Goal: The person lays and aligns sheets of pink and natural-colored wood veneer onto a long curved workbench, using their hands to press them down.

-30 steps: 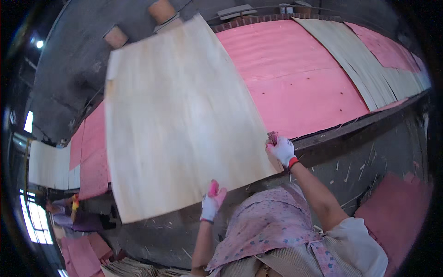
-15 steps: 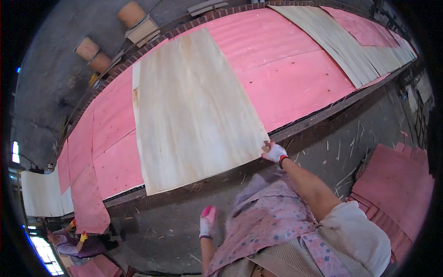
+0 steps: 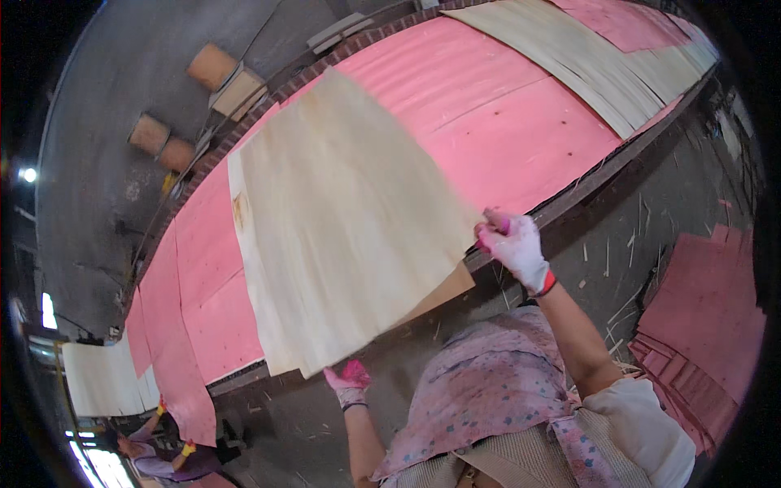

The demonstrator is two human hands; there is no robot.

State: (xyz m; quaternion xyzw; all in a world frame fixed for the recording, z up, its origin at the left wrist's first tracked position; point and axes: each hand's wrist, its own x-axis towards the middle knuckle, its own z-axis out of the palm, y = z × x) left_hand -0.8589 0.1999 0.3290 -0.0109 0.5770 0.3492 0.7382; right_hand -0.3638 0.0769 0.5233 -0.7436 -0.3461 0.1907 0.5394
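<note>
A large pale wood veneer sheet [image 3: 350, 211] lies across a long row of pink sheets [image 3: 504, 146], its near right corner lifted. My right hand [image 3: 514, 246], in a white glove with pink-stained fingers, is closed on that corner. Under the raised edge shows the corner of another tan sheet [image 3: 443, 293]. My left hand [image 3: 350, 381], gloved the same way, is just off the veneer's near edge, its thumb and fingers apart and nothing visible in it. Whether its thumb tip touches the edge I cannot tell.
A stack of pink sheets [image 3: 691, 317] stands at my right. At the far left a co-worker with yellow-fingered gloves [image 3: 189, 448] holds a pink sheet [image 3: 183, 366]. More pale veneer [image 3: 602, 73] lies at the far right. Wood scraps litter the floor [image 3: 598, 260]. Bundled rolls [image 3: 213, 67] stand beyond.
My right hand has raised the veneer's near right corner, uncovering the tan sheet beneath. My left hand has moved slightly left to the near edge. The view has tilted a little.
</note>
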